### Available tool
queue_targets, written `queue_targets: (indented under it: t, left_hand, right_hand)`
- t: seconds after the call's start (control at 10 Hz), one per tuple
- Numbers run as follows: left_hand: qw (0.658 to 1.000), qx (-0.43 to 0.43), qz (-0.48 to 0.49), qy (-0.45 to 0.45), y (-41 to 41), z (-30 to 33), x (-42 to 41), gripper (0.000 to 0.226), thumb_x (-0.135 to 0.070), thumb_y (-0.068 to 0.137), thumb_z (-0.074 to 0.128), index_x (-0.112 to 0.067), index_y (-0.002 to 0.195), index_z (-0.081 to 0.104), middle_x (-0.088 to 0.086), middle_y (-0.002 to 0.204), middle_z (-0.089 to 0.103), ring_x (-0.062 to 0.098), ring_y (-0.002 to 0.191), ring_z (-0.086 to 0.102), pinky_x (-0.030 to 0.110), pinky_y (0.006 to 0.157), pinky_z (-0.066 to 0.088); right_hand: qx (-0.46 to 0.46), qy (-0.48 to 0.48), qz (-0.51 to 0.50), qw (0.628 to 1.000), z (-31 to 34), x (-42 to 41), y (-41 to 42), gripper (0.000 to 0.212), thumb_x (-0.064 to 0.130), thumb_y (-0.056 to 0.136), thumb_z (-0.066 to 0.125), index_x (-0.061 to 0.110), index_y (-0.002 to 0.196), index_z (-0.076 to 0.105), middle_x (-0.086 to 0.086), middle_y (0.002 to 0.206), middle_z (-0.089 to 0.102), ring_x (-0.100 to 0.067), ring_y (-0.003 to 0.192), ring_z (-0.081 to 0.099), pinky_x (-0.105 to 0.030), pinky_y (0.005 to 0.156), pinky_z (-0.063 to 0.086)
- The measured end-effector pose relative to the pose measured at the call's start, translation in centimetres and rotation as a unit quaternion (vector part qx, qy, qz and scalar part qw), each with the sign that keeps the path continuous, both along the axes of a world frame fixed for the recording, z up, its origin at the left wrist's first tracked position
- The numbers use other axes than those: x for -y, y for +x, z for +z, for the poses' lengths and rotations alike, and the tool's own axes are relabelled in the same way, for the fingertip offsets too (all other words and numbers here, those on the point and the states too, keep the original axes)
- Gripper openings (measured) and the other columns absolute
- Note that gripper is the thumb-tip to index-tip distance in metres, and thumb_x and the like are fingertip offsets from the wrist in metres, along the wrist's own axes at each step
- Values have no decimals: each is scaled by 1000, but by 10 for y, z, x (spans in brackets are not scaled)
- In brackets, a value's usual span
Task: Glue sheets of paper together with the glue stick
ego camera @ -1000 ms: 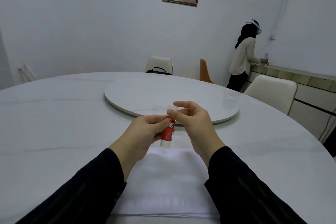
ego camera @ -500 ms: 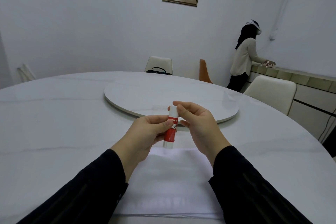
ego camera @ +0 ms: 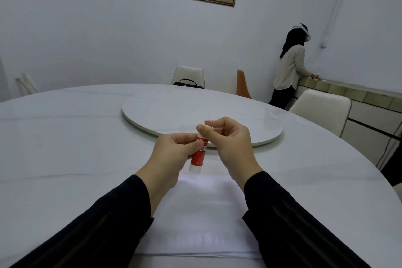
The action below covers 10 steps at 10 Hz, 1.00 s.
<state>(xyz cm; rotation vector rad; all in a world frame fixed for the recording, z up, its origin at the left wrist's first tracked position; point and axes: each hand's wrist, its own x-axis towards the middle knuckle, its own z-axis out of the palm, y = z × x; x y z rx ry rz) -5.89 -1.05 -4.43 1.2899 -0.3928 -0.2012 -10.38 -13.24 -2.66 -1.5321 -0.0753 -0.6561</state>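
The sheets of paper (ego camera: 195, 213) lay flat on the table (ego camera: 65, 148) at its near edge, between the two dark sleeves, squared to the person and within easy reach for gluing. Nothing rested on them.

Above the far edge of the sheets, both hands held the glue stick (ego camera: 198, 154) clear of the table. The left hand (ego camera: 174, 152) was clenched around the red barrel, fingers wrapped on the far side and thumb on the near side, leaving the white base exposed below. This grip steadied the barrel. The right hand (ego camera: 230, 139) pinched the white cap end at the top between thumb and forefinger. The stick stood nearly upright, tilted slightly toward the right hand. Whether the cap was seated or partly off could not be told, since the fingers covered the joint.

Judged from this hold, the step in hand was working the cap, so no glue had yet reached the paper.

Beyond the hands sat the round turntable (ego camera: 174, 115), bare. Further off, chairs stood at the table and another person stood at a counter.
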Motion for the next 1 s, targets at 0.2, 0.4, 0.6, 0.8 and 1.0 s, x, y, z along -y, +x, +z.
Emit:
queue_targets:
  t: [0.2,0.4,0.6,0.8,1.0]
  left_hand:
    - [1000,12,16,19,5,-5,3,18,-1,82,65,-5,99,70,14,96,73,27,94,69,38,89,53]
    - [995,70,29,70,13,-12,3,19,4,79,65,-13,85,72,4,80,76,18,82,73,31,82,56]
    - [995,54,11,82,17,-21,5,17,6,80,65,-10,84,69,10,84,75,21,82,73,32,80,57]
    - [988,85,2,131,19,-24,3,13,2,81,64,-8,89,67,12,81,75,25,85,72,33,84,57]
    - [979,97,12,176,22,-24,2,22,2,78,69,-12,95,68,8,94,74,21,94,69,39,95,51]
  right_hand:
    - [-4,-92,-80,993,-8,-1,3,12,25,74,79,25,78,68,-8,76,70,-24,69,64,-30,67,57]
    - [-11,-159,-124,979,-18,1,8,11,26,76,77,30,77,67,11,73,68,-4,58,47,-12,54,43]
    - [-27,-163,-120,979,-26,3,10,19,23,76,77,33,91,69,6,73,63,4,55,51,-8,54,41]
    - [-33,-171,-117,978,-28,5,11,24,26,75,77,31,97,68,8,82,66,7,59,56,-8,54,42]
    - [-9,-196,-192,962,-20,8,8,51,47,72,75,31,118,59,14,109,60,-10,96,51,-25,79,43]
